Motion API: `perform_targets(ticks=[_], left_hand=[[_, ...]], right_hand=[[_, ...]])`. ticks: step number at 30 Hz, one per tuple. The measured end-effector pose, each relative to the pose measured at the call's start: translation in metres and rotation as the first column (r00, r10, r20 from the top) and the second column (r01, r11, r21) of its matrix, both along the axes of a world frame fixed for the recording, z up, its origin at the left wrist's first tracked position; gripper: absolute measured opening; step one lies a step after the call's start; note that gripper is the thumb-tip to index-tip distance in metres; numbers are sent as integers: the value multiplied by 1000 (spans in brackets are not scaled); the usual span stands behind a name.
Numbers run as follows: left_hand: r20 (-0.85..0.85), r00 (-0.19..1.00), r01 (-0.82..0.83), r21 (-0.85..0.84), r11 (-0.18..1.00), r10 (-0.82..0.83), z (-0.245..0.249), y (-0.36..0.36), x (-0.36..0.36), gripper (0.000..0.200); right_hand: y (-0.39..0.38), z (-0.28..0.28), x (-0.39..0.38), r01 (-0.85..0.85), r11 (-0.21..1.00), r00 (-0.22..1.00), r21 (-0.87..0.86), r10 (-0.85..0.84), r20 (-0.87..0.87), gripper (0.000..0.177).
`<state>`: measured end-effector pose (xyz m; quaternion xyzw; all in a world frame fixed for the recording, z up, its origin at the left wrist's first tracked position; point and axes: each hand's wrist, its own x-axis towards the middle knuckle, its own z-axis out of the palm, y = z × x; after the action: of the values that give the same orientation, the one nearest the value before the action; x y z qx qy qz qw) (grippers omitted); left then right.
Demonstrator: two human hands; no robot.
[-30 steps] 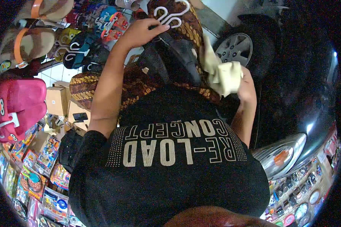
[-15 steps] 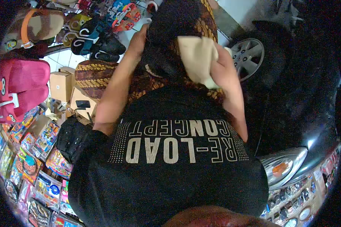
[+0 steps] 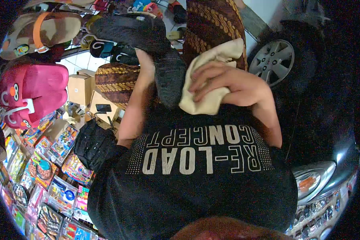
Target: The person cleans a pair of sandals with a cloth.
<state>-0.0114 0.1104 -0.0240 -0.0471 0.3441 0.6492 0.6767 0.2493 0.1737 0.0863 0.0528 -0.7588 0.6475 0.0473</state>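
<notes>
My left hand (image 3: 145, 64) is closed on a pair of dark grey slippers (image 3: 124, 31), its thumb at their underside and its other fingers hidden behind them. One slipper points off to the left; the other hangs down in front of my chest. Close by on the right, my right hand (image 3: 232, 82) grips a bunched cream cloth (image 3: 198, 105), its fingers bent over the top. The cloth's left edge comes right up to the hanging slipper. Brown patterned fabric (image 3: 214, 24) covers my legs beneath.
Pink slippers (image 3: 36, 86) and a tan sandal with an orange strap (image 3: 62, 30) hang at left. Below are a cardboard box (image 3: 81, 89), a phone (image 3: 103, 108), a black bag (image 3: 93, 146) and packaged toys (image 3: 64, 196). A dark car with its wheel (image 3: 273, 60) stands at right.
The slippers have swung out left and now show apart, raised from my lap. My right hand has come down with the cloth and turned its back upward.
</notes>
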Motion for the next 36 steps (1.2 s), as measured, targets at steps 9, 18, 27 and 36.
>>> perform_targets(ticks=[9, 18, 27, 36], left_hand=[[4, 998, -59, 37, 998, 59, 5, 15, 1, 59], [-22, 998, -62, 19, 998, 62, 9, 23, 8, 59], [-516, 856, -1, 63, 998, 34, -9, 28, 11, 52], [-977, -215, 176, -39, 984, 0, 19, 63, 28, 49]], right_hand=[[-16, 14, -37, 556, 672, 735, 489, -672, 88, 52], [-23, 9, -13, 51, 988, 997, -146, -58, -42, 29], [30, 13, 19, 752, 632, 645, -186, -764, 7, 49], [74, 17, 96, 876, -278, -186, -394, -948, 257, 49]])
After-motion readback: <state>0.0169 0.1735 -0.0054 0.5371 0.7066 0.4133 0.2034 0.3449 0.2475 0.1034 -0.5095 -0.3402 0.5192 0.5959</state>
